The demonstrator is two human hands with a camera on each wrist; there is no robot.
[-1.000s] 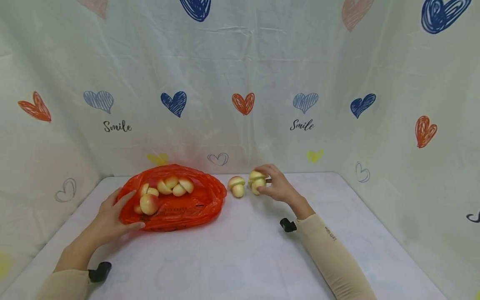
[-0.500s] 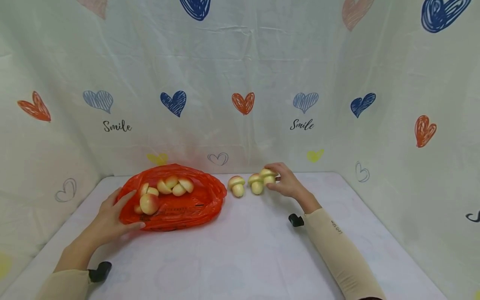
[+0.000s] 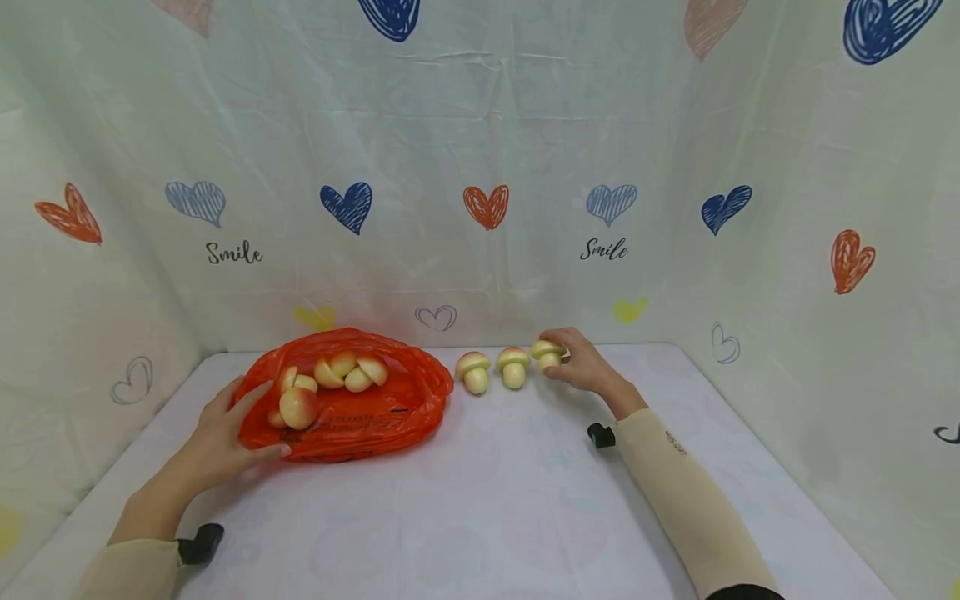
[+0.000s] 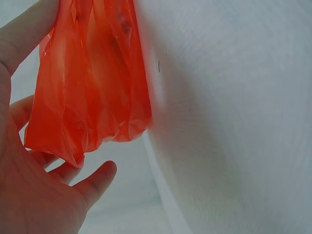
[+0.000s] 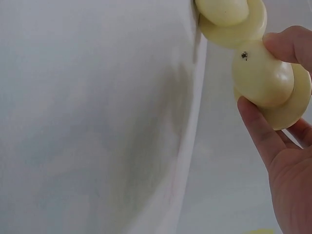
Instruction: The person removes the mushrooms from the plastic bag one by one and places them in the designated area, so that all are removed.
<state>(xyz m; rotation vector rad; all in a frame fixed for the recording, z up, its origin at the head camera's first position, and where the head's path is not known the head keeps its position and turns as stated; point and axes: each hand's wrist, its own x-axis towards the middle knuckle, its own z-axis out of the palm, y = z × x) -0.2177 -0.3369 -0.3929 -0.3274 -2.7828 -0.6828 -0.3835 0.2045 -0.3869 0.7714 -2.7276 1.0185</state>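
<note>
At the far side of the table, my right hand [image 3: 588,364] pinches a toy mushroom [image 3: 547,353] between thumb and fingers. In the right wrist view this mushroom [image 5: 263,75] shows a pale, smooth stem with a dark mark. Two more mushrooms, one in the middle [image 3: 513,367] and one to its left [image 3: 473,372], stand upright in a row beside it. On the left lies an orange-red plastic bag [image 3: 397,421], its mouth spread wide, with several mushrooms [image 3: 298,408] inside. My left hand [image 3: 212,433] rests against the bag's left edge, fingers spread.
A white cloth covers the table [image 3: 450,517]. Behind it and along both sides hangs a pale curtain [image 3: 547,275] printed with hearts and "Smile". The row of mushrooms stands close to the table's back edge.
My right hand has moved right with its mushroom, from in front of the middle mushroom to a spot at the right end of the row. The left hand and bag have stayed put.
</note>
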